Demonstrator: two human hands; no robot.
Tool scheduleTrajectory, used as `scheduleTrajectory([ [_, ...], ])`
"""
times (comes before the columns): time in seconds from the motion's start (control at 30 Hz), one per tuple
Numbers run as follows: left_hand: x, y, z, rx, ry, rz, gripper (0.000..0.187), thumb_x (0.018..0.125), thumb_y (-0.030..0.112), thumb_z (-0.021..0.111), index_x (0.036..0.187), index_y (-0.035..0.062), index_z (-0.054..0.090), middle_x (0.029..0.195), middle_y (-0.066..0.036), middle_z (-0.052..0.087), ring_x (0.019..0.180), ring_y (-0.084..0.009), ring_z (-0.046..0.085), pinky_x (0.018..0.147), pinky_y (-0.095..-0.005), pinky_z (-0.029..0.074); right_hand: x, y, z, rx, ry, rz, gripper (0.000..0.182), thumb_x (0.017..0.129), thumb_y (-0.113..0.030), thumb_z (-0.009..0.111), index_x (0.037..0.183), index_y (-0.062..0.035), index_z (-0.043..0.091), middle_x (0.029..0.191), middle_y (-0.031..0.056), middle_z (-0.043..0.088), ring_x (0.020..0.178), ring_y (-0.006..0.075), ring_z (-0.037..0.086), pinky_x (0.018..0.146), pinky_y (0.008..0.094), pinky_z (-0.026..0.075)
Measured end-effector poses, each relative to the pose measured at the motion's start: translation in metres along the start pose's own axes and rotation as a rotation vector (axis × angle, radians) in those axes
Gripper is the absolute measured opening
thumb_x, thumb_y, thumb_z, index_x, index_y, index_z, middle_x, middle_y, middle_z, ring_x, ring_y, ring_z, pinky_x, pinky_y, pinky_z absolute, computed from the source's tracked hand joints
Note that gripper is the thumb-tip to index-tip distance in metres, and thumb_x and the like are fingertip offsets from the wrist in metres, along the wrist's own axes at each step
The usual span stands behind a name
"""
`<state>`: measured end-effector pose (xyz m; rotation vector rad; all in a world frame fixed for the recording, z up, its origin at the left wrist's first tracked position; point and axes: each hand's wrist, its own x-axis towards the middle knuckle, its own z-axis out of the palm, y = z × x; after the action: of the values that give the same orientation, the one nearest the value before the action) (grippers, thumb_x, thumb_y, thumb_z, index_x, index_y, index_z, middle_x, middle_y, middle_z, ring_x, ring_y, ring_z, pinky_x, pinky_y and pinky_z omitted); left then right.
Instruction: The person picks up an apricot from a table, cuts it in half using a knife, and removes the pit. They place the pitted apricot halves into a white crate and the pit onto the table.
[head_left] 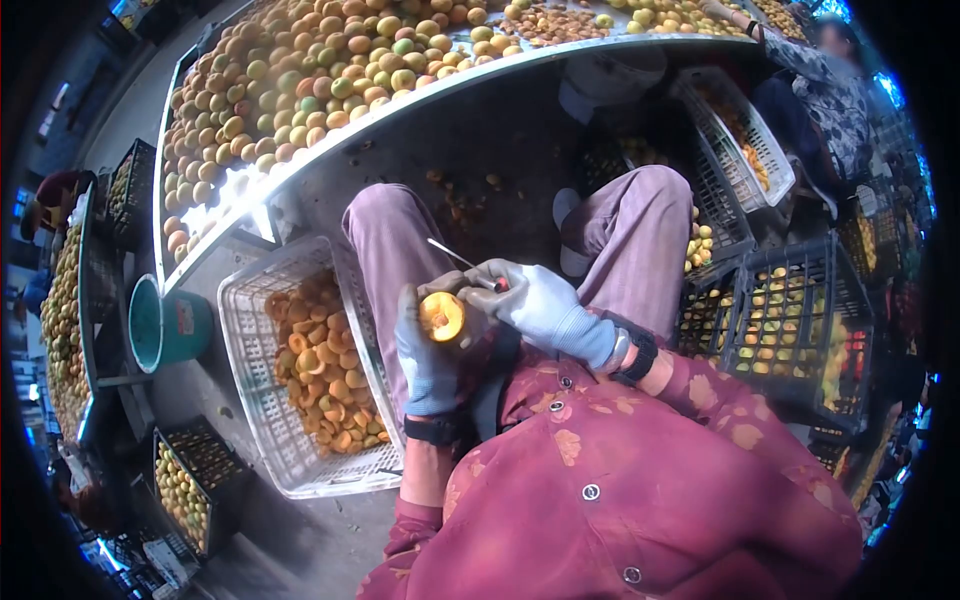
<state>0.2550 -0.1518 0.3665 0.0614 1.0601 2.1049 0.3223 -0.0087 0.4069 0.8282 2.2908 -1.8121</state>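
Observation:
My left hand (pixel 425 350), in a grey-blue glove, grips a cut apricot (pixel 441 316) with its orange flesh facing up. My right hand (pixel 535 305), gloved the same way, holds a small knife (pixel 455 257) whose thin blade points up and left, just above the fruit. Both hands meet over my lap, between my knees in purple trousers.
A white plastic crate (pixel 255 400) of apricot halves stands at my left. A long table (pixel 330 150) heaped with whole apricots runs ahead. Black crates (pixel 800 320) of fruit sit at my right, a white crate (pixel 745 140) beyond. A teal bucket (pixel 165 325) stands left. Another person (pixel 830 90) works at far right.

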Motion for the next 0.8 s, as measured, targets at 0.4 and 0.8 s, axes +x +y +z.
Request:
scheduleTrajectory([
  [0.4,0.001,0.000,0.001,-0.092,0.226,-0.190,0.057,0.097,0.056,0.038,0.105,0.0041,0.060,0.086,-0.007,0.067,0.060,-0.0126,0.062,0.046,-0.0187,0.048,0.000,0.012,0.001,0.048,-0.167,-0.373,0.069,0.079,-0.043,0.074,0.138,-0.0165,0.051,0.126,0.0111,0.062,0.102,0.0240,0.066,0.090,0.0315,0.050],
  [0.8,0.000,0.005,0.003,-0.091,0.211,-0.287,0.045,0.096,0.050,0.049,0.093,0.0079,0.064,0.073,-0.002,0.066,0.047,-0.0069,0.055,0.036,-0.0150,0.037,0.011,0.006,-0.007,-0.358,-0.223,-0.535,0.052,0.080,-0.047,0.071,0.124,-0.0210,0.062,0.099,0.0124,0.070,0.088,0.0287,0.068,0.078,0.0350,0.052],
])
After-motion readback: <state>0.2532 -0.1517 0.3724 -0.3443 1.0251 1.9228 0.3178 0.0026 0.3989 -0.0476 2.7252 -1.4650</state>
